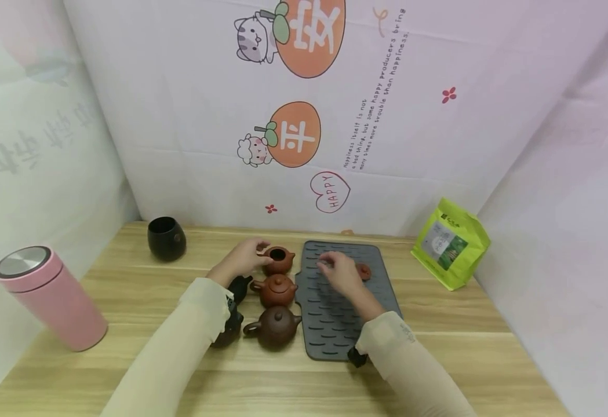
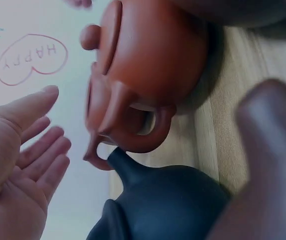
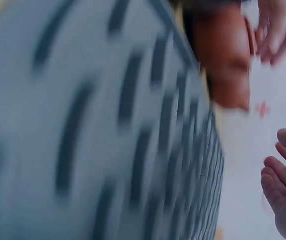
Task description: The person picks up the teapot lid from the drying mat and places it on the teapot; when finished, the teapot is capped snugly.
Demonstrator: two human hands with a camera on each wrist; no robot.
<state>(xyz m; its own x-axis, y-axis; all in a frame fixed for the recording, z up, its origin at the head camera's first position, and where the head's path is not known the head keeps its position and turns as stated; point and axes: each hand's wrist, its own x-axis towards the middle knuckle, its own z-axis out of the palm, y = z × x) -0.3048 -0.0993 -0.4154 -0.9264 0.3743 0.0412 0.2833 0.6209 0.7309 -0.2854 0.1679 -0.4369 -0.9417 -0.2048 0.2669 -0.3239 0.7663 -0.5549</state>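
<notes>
A small reddish-brown clay teapot (image 1: 279, 260) stands at the back of a row, its round mouth uncovered. My left hand (image 1: 244, 258) is beside its handle side, fingers loosely bent; in the left wrist view the hand (image 2: 25, 155) shows nothing in its grasp. My right hand (image 1: 339, 272) hovers over the grey ridged mat (image 1: 330, 333), fingers relaxed and holding nothing. On the mat, partly behind that hand, lies a reddish-brown lid (image 1: 364, 271). Nearer in the row are a lidded reddish teapot (image 1: 276, 291) and a dark brown teapot (image 1: 277, 328).
A black teapot (image 1: 238, 288) and another dark pot (image 1: 226, 336) are partly hidden by the left sleeve. A black cup (image 1: 166, 239) and a pink thermos (image 1: 55, 301) stand on the left. At the back right is a green pouch (image 1: 451, 243).
</notes>
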